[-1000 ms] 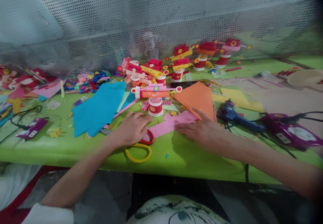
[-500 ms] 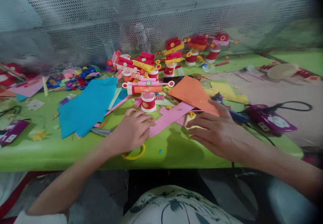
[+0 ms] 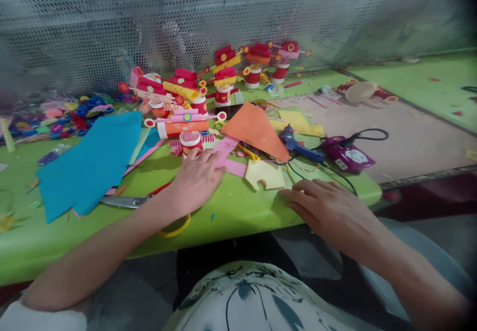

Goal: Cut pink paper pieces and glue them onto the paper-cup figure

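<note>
My left hand (image 3: 199,179) lies palm down on the green table with fingers spread, their tips touching or close to pink paper strips (image 3: 234,167). Just behind it stands a small paper figure (image 3: 191,142) with a red and white cup body, an orange roll on top and pink coiled arms. Scissors (image 3: 124,201) with red and yellow handles lie partly under my left wrist. Near the front edge, my right hand (image 3: 328,204) rests with fingers loosely stretched, holding nothing visible. A pale yellow card (image 3: 264,174) with a notch sits left of its fingertips.
Blue paper sheets (image 3: 93,167) lie at left, an orange sheet (image 3: 257,129) in the middle. A blue glue gun (image 3: 301,148) is wired near a purple power box (image 3: 348,154). Several finished figures (image 3: 223,80) line the mesh panel (image 3: 242,18). Colourful scraps (image 3: 82,117) pile at back left.
The view has swung to the right. My right hand has drawn back from the orange sheet toward the table's front edge, uncovering the yellow card and glue gun. My left hand stays by the pink strips.
</note>
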The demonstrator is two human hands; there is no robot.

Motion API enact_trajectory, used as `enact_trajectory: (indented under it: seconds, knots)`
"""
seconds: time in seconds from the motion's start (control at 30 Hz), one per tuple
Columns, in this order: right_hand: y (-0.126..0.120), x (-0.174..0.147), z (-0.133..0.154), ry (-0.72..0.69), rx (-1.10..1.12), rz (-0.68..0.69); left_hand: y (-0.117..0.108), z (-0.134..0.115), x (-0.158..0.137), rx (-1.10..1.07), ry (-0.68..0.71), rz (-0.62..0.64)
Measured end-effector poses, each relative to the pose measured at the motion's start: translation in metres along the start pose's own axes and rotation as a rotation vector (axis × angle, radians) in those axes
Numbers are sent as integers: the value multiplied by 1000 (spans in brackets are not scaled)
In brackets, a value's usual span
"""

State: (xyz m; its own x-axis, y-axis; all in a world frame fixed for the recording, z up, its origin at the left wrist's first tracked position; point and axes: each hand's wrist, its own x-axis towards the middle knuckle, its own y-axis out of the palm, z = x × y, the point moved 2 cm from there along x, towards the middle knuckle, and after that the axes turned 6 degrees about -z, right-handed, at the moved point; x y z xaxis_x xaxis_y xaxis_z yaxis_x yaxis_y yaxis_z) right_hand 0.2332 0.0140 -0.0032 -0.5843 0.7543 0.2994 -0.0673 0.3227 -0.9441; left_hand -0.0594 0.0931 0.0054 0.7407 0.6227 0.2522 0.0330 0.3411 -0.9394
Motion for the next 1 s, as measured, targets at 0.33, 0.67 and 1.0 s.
enact_trajectory:
  seconds: [0.33,0.67,1.0]
  knots:
    - [8,11,9,79,-108,-96,9,-21,36,-214,291,-67]
    - [18,15,9,42,39,-165,12,-3,56,-271,28,-154]
    - [7,-11,19,-104,75,-233,11,20,66,-331,-69,-179]
